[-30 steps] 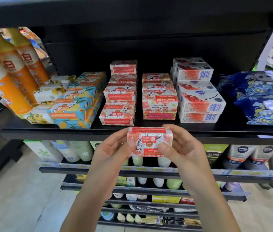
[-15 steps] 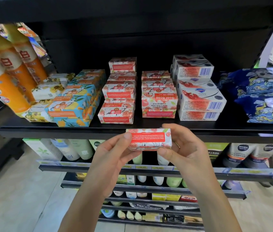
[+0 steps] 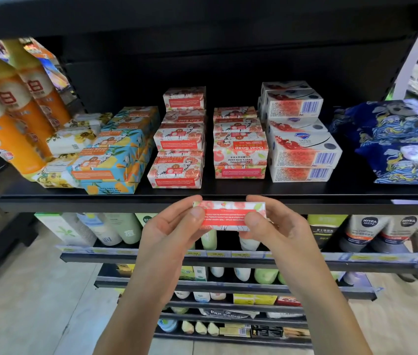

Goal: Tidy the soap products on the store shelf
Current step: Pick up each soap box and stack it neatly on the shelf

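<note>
Both the left hand (image 3: 169,226) and right hand (image 3: 277,226) pinch a red-and-white paper-wrapped rectangular soap bar (image 3: 228,216) by its ends, just before the black metal shelf (image 3: 305,198) lip; bare shelf strip fronts the stacked soaps.

Single head-worn wide-angle view, facing forward and down, close before black shelf (image 3: 228,189).

Red-and-white pomegranate soap box (image 3: 228,216), narrow side up, level, pinched at its ends by left hand (image 3: 169,229) and right hand (image 3: 277,229), just before the black shelf (image 3: 228,192) edge, matching boxes (image 3: 179,147) stacked unevenly behind, blue-orange soap boxes (image 3: 115,155) left, white barcoded boxes (image 3: 302,149) right
</note>
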`<action>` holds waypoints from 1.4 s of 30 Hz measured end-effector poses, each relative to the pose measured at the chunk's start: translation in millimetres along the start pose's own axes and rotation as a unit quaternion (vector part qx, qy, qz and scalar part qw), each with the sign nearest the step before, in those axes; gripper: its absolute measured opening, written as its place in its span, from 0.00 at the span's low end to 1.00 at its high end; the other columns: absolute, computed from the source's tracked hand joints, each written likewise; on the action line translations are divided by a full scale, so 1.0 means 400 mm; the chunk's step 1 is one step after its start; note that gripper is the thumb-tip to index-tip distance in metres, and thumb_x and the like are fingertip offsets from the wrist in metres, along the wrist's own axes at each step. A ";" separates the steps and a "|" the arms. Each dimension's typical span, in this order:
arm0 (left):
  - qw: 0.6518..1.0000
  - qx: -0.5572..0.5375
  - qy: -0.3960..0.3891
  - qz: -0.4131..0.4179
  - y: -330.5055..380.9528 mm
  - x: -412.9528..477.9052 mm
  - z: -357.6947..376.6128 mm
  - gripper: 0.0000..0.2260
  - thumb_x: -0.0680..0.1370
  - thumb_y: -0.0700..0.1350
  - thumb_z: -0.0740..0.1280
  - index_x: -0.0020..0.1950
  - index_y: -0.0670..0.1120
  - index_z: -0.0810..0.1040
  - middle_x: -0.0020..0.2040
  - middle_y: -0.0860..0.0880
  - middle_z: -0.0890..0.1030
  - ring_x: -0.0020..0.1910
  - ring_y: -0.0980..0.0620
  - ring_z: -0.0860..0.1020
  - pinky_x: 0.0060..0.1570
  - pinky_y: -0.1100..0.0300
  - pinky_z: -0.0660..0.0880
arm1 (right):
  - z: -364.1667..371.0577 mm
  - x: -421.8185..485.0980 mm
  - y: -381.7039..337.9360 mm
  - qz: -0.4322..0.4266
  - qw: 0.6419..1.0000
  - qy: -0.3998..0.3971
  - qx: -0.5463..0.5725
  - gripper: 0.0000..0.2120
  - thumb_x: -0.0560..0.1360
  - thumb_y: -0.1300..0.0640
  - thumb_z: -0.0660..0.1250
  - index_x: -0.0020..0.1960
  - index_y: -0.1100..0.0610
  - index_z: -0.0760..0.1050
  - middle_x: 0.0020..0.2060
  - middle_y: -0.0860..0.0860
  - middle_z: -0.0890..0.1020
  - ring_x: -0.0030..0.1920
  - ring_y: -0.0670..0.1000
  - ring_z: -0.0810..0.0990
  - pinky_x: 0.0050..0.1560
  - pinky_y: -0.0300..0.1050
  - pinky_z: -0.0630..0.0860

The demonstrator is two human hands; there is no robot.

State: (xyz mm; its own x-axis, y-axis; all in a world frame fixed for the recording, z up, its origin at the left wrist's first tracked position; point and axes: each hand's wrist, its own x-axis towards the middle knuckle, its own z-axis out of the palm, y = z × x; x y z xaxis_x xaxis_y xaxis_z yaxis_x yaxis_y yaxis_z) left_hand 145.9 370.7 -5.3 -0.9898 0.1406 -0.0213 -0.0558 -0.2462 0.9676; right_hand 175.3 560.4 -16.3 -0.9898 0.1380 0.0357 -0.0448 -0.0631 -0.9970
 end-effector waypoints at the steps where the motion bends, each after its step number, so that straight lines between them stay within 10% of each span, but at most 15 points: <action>1: 1.000 0.000 -0.002 0.003 0.001 -0.001 0.000 0.24 0.72 0.51 0.75 0.65 0.43 0.81 0.57 0.44 0.86 0.59 0.48 0.84 0.58 0.60 0.80 | 0.000 -0.001 0.000 0.000 1.000 0.004 0.003 0.30 0.66 0.36 0.79 0.63 0.49 0.80 0.52 0.46 0.86 0.49 0.49 0.86 0.50 0.38 0.80; 13: 0.999 0.017 -0.036 0.003 -0.008 -0.014 0.013 0.26 0.67 0.54 0.76 0.65 0.56 0.82 0.65 0.48 0.83 0.66 0.49 0.80 0.66 0.51 0.73 | -0.028 -0.024 0.010 -0.035 0.998 0.005 0.052 0.24 0.69 0.52 0.80 0.63 0.47 0.80 0.56 0.46 0.86 0.59 0.46 0.84 0.57 0.37 0.79; 29: 0.998 0.004 -0.016 -0.054 -0.013 -0.030 0.037 0.17 0.79 0.45 0.68 0.64 0.38 0.81 0.58 0.40 0.85 0.60 0.43 0.83 0.65 0.51 0.78 | -0.057 -0.006 0.030 -0.047 0.989 -0.094 0.105 0.36 0.68 0.73 0.74 0.73 0.58 0.71 0.64 0.55 0.83 0.66 0.55 0.80 0.61 0.46 0.79; 42: 0.999 -0.009 0.004 -0.046 -0.010 -0.005 -0.005 0.18 0.78 0.42 0.73 0.67 0.43 0.80 0.59 0.42 0.85 0.61 0.43 0.83 0.67 0.43 0.75 | 0.003 0.005 -0.035 0.043 0.999 -0.005 0.033 0.24 0.66 0.48 0.75 0.61 0.48 0.80 0.51 0.45 0.87 0.52 0.44 0.86 0.49 0.32 0.78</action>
State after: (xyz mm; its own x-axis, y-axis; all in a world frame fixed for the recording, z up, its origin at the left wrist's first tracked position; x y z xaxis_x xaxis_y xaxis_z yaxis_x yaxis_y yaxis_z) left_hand 148.0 369.5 -9.8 -0.9816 0.1554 -0.1112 -0.1480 -0.2505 0.9567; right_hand 173.8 560.4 -2.1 -0.9918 0.1187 -0.0479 0.0312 -0.1387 -0.9898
